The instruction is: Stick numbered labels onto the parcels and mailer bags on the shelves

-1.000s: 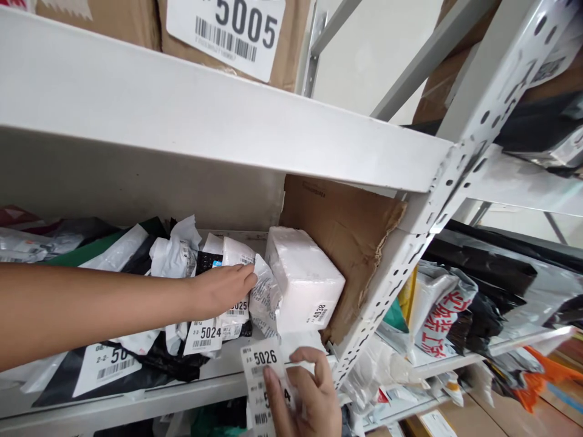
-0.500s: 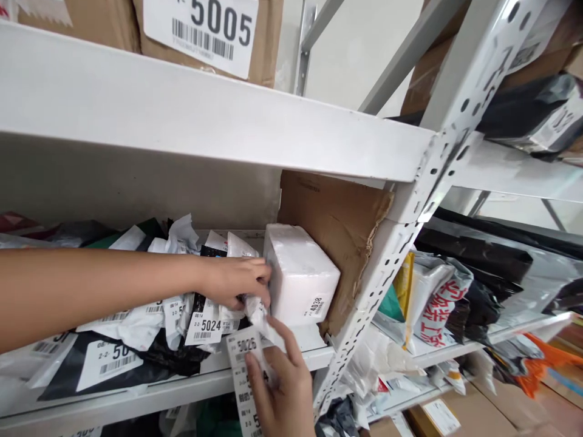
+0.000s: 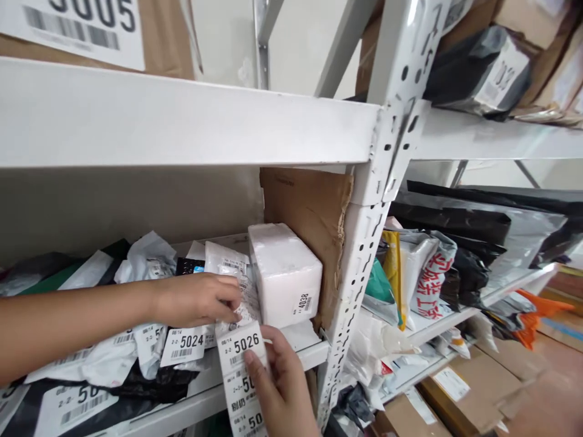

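My right hand (image 3: 285, 379) pinches a strip of printed barcode labels (image 3: 243, 364) between thumb and fingers, the top one reading 5026. Just above the strip, a white bubble-wrapped parcel (image 3: 248, 285) leans on the shelf beside a white box (image 3: 286, 273) marked 4038. My left hand (image 3: 203, 298) reaches in from the left, its curled fingers closed at this parcel's left side; the fingertips are partly hidden. Below my left wrist hangs a label reading 5024 (image 3: 182, 346) on a neighbouring parcel.
Several plastic mailing bags (image 3: 91, 364) crowd the shelf at left. A cardboard sheet (image 3: 310, 212) stands against the perforated white post (image 3: 359, 267). Overhead runs a white shelf beam (image 3: 182, 127). More bags (image 3: 428, 273) and cardboard boxes (image 3: 455, 382) fill the rack at right.
The view has swung to the right. My hands have moved apart slightly, the bubble-wrapped parcel now shows more fully upright, and the 5026 label faces me more squarely.
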Action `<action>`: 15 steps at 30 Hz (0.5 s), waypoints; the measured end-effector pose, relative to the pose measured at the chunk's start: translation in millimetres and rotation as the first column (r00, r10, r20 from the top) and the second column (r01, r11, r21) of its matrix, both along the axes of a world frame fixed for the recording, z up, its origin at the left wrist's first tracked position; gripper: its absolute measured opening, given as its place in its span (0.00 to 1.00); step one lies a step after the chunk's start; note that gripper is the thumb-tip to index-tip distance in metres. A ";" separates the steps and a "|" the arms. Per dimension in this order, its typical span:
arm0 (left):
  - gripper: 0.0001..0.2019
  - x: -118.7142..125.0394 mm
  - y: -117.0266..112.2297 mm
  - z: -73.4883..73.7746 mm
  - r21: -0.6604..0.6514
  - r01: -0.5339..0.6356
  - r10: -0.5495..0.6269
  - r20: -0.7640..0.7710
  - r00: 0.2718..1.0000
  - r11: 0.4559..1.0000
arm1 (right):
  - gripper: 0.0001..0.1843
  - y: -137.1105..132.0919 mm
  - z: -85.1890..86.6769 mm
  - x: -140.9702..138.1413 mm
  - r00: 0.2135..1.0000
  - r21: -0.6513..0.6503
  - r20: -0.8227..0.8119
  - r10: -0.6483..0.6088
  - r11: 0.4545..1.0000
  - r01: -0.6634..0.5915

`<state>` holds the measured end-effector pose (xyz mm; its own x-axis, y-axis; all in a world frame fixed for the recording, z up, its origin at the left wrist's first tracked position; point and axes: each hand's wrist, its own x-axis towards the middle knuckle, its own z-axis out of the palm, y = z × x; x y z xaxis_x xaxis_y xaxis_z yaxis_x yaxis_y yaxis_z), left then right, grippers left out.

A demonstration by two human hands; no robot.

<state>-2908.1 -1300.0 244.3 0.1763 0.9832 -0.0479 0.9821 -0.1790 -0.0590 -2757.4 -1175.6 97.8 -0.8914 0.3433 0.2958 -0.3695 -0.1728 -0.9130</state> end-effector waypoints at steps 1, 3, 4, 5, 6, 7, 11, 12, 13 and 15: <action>0.17 0.8 -0.3 1.2 -0.015 -0.024 0.025 0.047 0.999 1.000 | 0.21 -4.7 -1.6 -4.1 0.999 -0.092 0.004 0.048 0.995 -0.047; 0.17 2.2 -0.3 2.2 -0.037 -0.113 0.118 0.143 0.983 0.993 | 0.23 -14.7 -6.5 -12.9 0.996 -0.222 -0.007 0.086 0.971 -0.085; 0.18 2.9 0.1 2.6 -0.055 -0.170 0.177 0.187 0.966 0.984 | 0.23 -19.6 -9.4 -17.2 0.997 -0.268 -0.005 0.077 0.960 -0.076; 0.18 4.0 0.7 3.1 -0.083 -0.224 0.237 0.229 0.944 0.971 | 0.24 -24.2 -12.5 -21.0 0.998 -0.310 0.003 0.063 0.949 -0.059; 0.17 5.3 1.7 4.1 -0.118 -0.265 0.288 0.267 0.920 0.957 | 0.25 -28.4 -15.7 -24.3 0.999 -0.345 0.017 0.047 0.938 -0.038; 0.15 7.0 2.8 5.5 -0.168 -0.290 0.329 0.298 0.896 0.942 | 0.26 -32.0 -18.9 -26.9 0.999 -0.370 0.035 0.026 0.929 -0.011; 0.11 14.4 6.7 10.3 -0.290 -0.347 0.442 0.397 0.805 0.892 | 0.28 -39.1 -29.6 -32.0 0.996 -0.365 0.082 -0.048 0.928 0.075; 0.13 15.7 7.2 10.2 -0.297 -0.399 0.492 0.399 0.774 0.868 | 0.27 -39.1 -31.3 -32.3 0.995 -0.349 0.086 -0.054 0.934 0.080; 0.13 16.7 7.6 9.4 -0.305 -0.455 0.545 0.387 0.744 0.837 | 0.27 -38.7 -32.3 -32.3 0.995 -0.334 0.088 -0.055 0.939 0.081; 0.12 17.9 8.1 6.6 -0.320 -0.523 0.610 0.330 0.720 0.790 | 0.26 -37.3 -32.7 -32.0 0.994 -0.316 0.086 -0.065 0.945 0.089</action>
